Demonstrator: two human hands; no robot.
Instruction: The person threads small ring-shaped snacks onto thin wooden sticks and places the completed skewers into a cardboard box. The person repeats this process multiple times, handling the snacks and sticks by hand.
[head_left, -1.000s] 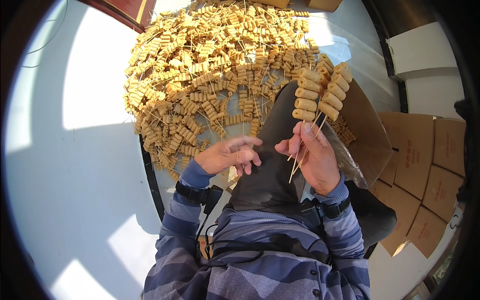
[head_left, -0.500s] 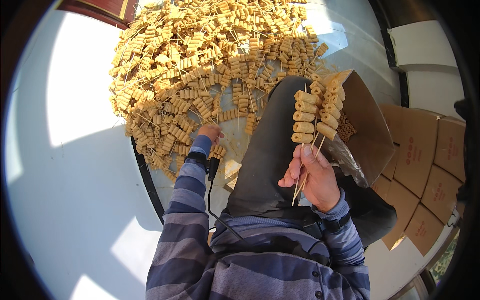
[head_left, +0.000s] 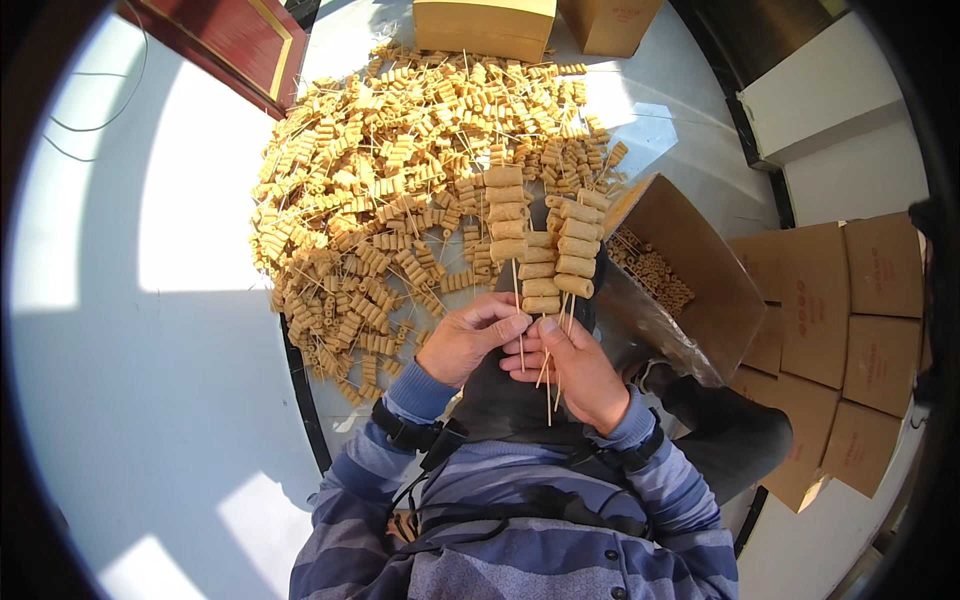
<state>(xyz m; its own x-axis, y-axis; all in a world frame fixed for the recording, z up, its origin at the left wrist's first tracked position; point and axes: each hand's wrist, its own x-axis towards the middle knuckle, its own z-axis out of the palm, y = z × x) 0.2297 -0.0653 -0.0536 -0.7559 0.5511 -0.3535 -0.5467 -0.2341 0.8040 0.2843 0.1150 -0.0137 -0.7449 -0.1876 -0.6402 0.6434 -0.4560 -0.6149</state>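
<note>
Both hands meet in front of my lap, fingertips nearly touching. My left hand point(head_left: 474, 338) pinches the bare stick of a skewer point(head_left: 507, 215) threaded with tan, hollow food rolls, held upright. In my right hand point(head_left: 580, 370) is a small bunch of similar skewers point(head_left: 577, 245), their rolls fanned upward and their stick ends poking out below the fingers. Beyond my hands a large heap of the same skewers point(head_left: 370, 190) covers the floor. How many skewers the right hand holds is hard to tell because they overlap.
On the right, an open cardboard box point(head_left: 715, 265) with a plastic liner holds many loose rolls point(head_left: 650, 272). Closed cartons point(head_left: 815, 310) are stacked beyond it. More boxes point(head_left: 485, 27) stand behind the heap, near a red door panel point(head_left: 235, 45). My bent leg point(head_left: 720, 420) lies beside the open box.
My left hand has come from the heap's near edge to beside my right hand, now with a skewer. The right hand's bunch has moved left and lower. The view has shifted, showing boxes behind the heap.
</note>
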